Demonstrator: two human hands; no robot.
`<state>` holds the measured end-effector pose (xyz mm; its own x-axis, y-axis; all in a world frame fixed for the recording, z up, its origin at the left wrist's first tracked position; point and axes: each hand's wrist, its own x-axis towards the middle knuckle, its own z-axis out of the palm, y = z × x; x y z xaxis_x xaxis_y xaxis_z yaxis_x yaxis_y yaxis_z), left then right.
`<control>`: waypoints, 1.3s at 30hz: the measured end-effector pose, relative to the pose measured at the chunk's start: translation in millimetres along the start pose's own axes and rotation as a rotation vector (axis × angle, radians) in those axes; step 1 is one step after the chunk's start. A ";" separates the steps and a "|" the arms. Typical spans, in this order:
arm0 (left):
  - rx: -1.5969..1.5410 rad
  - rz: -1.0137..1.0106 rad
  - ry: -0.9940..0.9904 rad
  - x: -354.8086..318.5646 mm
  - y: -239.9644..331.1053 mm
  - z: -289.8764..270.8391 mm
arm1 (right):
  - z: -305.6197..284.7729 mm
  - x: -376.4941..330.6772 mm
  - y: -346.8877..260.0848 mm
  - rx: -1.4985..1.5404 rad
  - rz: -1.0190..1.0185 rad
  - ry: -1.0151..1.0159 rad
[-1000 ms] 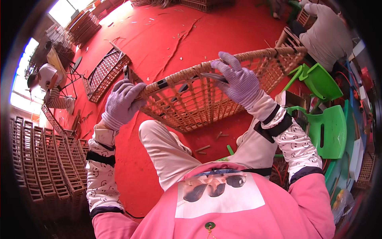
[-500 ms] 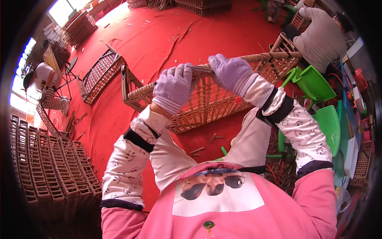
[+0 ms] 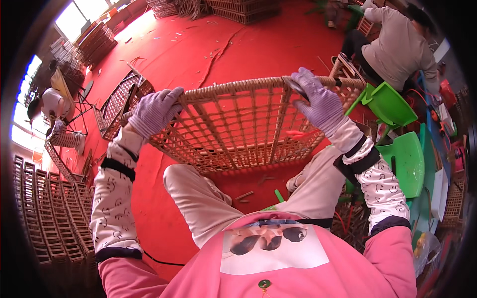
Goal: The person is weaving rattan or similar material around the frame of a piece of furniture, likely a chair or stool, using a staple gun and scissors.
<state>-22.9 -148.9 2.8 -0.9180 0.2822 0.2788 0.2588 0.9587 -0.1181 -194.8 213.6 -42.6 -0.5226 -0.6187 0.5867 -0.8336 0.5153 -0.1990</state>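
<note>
A brown woven rattan frame [image 3: 238, 131] with an open lattice and a wrapped rim spans the space in front of my knees, tilted up. My left hand [image 3: 156, 111], in a lilac knitted glove, is closed round the rim at its left part. On the rim's right part sits my gloved right hand [image 3: 320, 104], fingers over the top edge and thumb on the near side. A small dark object [image 3: 297, 88] shows between those fingers and thumb; its kind is unclear. Below that hand, a red piece [image 3: 300, 134] shows against the lattice, too blurred to name.
Stacked rattan frames [image 3: 52, 211] stand at left; another frame [image 3: 124, 102] lies beyond on the red floor covering [image 3: 174, 59]. Green plastic chairs [image 3: 405, 161] and a cluttered blue bench [image 3: 432, 134] are at right. One person [image 3: 397, 47] works far right, another [image 3: 54, 107] far left.
My hands have spread from close together mid-rim, the left moving left and the right moving right. The frame has tilted, showing more lattice. The person at right has shifted.
</note>
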 end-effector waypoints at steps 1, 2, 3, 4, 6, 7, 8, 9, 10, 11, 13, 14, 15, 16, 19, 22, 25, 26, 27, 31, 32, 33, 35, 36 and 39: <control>-0.011 0.006 0.088 -5.0 3.1 0.2 | 3.7 1.5 -2.7 -0.020 -0.024 -0.015; -0.054 -0.041 0.167 -7.1 14.4 5.0 | 6.9 2.8 -5.4 -0.042 -0.047 -0.030; -0.066 -0.077 0.224 -6.1 34.3 5.1 | 13.1 3.6 -8.9 -0.055 -0.073 -0.047; -0.065 -0.079 0.300 2.4 52.9 9.9 | 11.1 6.0 -13.7 -0.142 -0.095 -0.052; -0.070 -0.078 0.379 27.3 92.7 21.3 | 9.4 5.7 -12.6 -0.203 -0.122 -0.061; -0.028 -0.134 0.419 43.0 109.2 30.4 | 8.1 7.0 -9.9 -0.271 -0.150 -0.060; 0.021 -0.191 0.462 52.7 120.0 33.9 | 9.5 7.6 -9.8 -0.292 -0.156 -0.060; 0.030 -0.199 0.464 55.4 124.6 40.1 | 8.1 10.4 -22.4 -0.287 -0.166 -0.055; 0.129 -0.232 0.490 61.6 130.3 51.7 | 3.7 11.0 -38.8 -0.362 -0.064 -0.156; 0.230 -0.265 0.515 66.5 133.1 59.2 | 2.1 12.8 -52.0 -0.437 0.038 -0.255; 0.248 -0.239 0.502 74.7 129.3 63.6 | 18.8 11.3 -57.3 -0.536 0.036 -0.132; 0.262 -0.188 0.480 75.6 126.0 60.6 | 21.4 19.7 -62.6 -0.578 0.096 -0.183; 0.274 -0.135 0.459 77.1 122.2 56.6 | 22.9 25.1 -65.3 -0.622 0.158 -0.235; 0.341 -0.038 0.481 79.3 117.9 50.5 | 22.3 26.2 -66.1 -0.641 0.145 -0.158; 0.123 -0.097 -0.041 76.6 116.2 15.4 | -2.5 37.5 -66.2 -0.483 -0.040 -0.418; -0.034 -0.122 -0.348 92.1 117.8 -19.1 | -41.8 60.7 -68.1 -0.266 -0.046 -0.809; -0.117 -0.021 -0.310 85.7 115.0 -13.0 | -49.6 45.7 -43.1 -0.152 -0.071 -0.772; -0.184 -0.061 -0.218 76.2 116.7 -5.1 | -49.2 29.0 -28.1 0.024 -0.047 -0.395; -0.262 -0.101 -0.134 69.2 122.2 7.8 | -50.6 11.4 -9.9 0.192 -0.027 -0.021; -0.177 -0.037 0.295 81.4 165.9 26.9 | -81.0 -48.1 30.6 0.184 0.342 -0.244; -0.231 -0.042 0.331 92.2 178.7 34.7 | -65.0 -69.2 46.6 -0.036 0.088 -0.098; -0.238 0.021 0.361 105.7 194.3 35.0 | -64.9 -74.1 43.2 -0.102 0.078 -0.054; -0.105 0.072 0.337 125.0 211.2 47.6 | -52.9 -73.3 41.7 -0.155 0.109 -0.014; -0.108 0.087 0.338 129.4 215.4 53.7 | -57.7 -69.7 34.5 -0.162 0.122 -0.008; 0.048 0.085 0.336 133.4 211.2 60.8 | -64.0 -57.6 21.2 -0.475 0.228 -0.243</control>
<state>-109.0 89.0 -43.0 -0.7410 0.3652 0.5635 0.3085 0.9305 -0.1973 -170.8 298.1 -30.4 -0.7524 -0.5502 0.3622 -0.5524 0.8265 0.1080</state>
